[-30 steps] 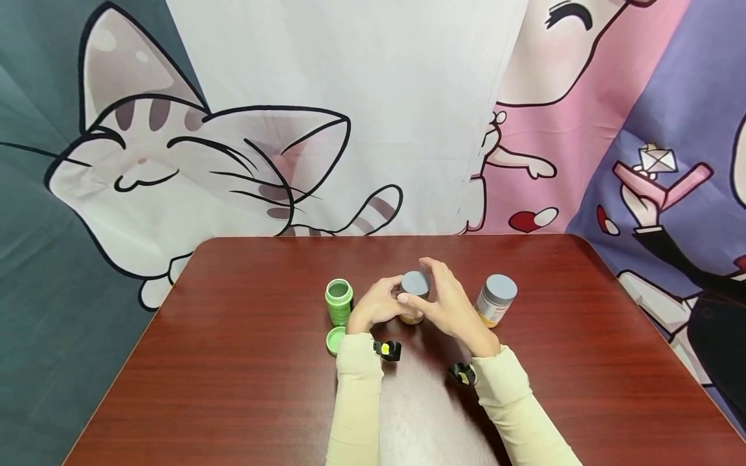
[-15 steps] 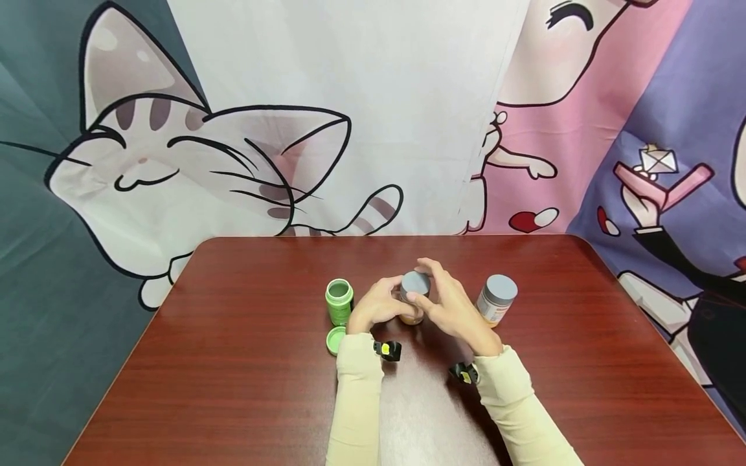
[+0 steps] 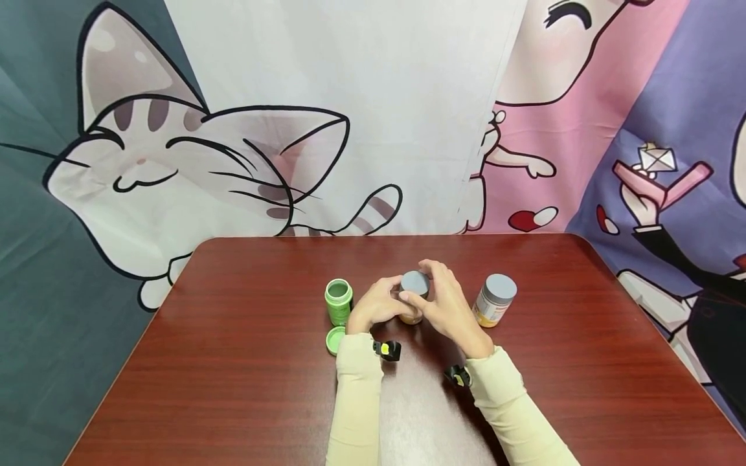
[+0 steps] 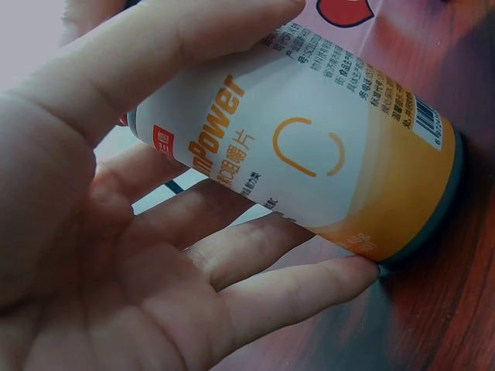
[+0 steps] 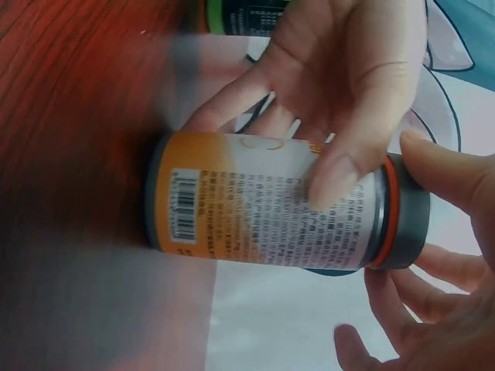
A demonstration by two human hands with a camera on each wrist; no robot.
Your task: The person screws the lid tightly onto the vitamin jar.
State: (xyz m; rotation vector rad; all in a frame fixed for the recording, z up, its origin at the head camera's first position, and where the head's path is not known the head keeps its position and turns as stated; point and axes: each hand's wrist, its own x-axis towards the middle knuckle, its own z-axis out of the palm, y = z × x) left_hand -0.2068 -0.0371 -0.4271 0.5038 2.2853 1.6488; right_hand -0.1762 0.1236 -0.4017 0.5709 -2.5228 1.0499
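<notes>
My left hand (image 3: 375,304) grips the body of a white and orange supplement bottle (image 4: 309,147), thumb on one side and fingers around the other. It stands upright on the table. My right hand (image 3: 447,312) pinches the bottle's grey screw cap (image 5: 411,210) between thumb and fingers. In the right wrist view the cap sits on the neck, with an orange-red ring (image 5: 389,212) just below it. Left of my hands is a green jar (image 3: 339,304) with its mouth uncovered. Its green lid (image 3: 335,340) lies in front of it, partly hidden by my left sleeve.
A second white and orange bottle (image 3: 494,301) with a grey cap stands to the right of my right hand. The reddish-brown table (image 3: 233,362) reaches back to a cartoon-printed cloth (image 3: 408,129).
My right thumb and fingers have shifted slightly around the cap, and the right wrist has swung a little to the left. My left hand and the bottle stay in place.
</notes>
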